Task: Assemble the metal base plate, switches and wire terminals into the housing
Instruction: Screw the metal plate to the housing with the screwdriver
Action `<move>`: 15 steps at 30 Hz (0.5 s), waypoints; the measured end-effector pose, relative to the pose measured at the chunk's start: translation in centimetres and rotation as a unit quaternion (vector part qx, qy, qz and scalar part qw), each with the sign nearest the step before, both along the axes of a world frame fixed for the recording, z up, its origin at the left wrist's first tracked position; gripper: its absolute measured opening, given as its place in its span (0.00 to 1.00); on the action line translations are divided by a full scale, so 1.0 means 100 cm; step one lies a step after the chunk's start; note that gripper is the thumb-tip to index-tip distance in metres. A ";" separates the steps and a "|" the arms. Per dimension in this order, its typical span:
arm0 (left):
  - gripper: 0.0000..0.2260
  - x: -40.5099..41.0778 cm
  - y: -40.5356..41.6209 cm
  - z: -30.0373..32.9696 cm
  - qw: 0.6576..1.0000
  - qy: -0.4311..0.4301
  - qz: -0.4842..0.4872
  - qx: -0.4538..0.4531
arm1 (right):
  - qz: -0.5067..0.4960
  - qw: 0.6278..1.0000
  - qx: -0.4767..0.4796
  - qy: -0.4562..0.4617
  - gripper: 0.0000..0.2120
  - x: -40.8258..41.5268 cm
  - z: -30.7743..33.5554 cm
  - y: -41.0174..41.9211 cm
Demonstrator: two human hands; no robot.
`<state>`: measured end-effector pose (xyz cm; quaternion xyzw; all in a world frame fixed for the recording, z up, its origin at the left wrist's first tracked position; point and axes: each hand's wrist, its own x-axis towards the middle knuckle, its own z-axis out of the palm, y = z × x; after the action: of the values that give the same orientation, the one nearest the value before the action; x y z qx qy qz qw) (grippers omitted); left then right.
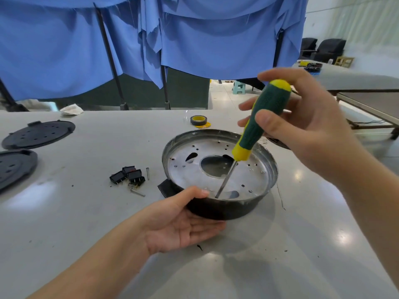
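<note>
Head view: right hand (302,126) grips a green-and-yellow screwdriver (259,124), fingers (267,121) wrapped around the handle, shaft slanting down so the tip sits at the near edge of the metal base plate (194,171). Plate is already seated inside the round black housing (226,210), which stands on the bench (86,212) at centre frame. Left hand (183,223) steadies the housing: palm up against the near wall, fingers straight, thumb hooked over the rim beside the tip.

Step in hand, as I judge it: fastening the plate into the housing. Whether a screw sits under the tip, cannot tell; it's hidden by the rim and thumb.

Switches (127,175), small black rockers with pins, lie in a cluster on the bench left of the housing, not fitted yet. Two loose screws (142,184) lie just beside them. Wire terminals not clearly visible.

Next move likely calls for the tip staying seated and upright pressure while the handle turns, left hand bracing so the housing doesn't spin or tip. After that, remaining screws, then switches.

Two black vented covers (38,134) at far left, tape roll (198,121) behind the housing.
</note>
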<state>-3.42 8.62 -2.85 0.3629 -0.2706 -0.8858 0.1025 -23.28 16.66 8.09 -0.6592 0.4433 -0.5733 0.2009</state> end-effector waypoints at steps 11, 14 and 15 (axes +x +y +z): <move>0.32 0.002 0.000 0.004 1.000 -0.017 -0.005 0.012 | 0.037 0.990 0.113 0.076 0.19 0.003 0.031 -0.043; 0.33 0.002 0.005 0.005 1.000 -0.020 0.002 0.014 | 0.026 0.987 0.100 0.122 0.14 0.003 0.040 -0.044; 0.34 0.002 0.007 0.005 1.000 -0.021 0.008 0.016 | 0.012 0.986 0.086 0.139 0.11 0.005 0.041 -0.043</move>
<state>-3.26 9.28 -2.38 0.3849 -0.2560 -0.8813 0.0982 -22.74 12.32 12.23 -0.7180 0.5068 -0.4333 0.1997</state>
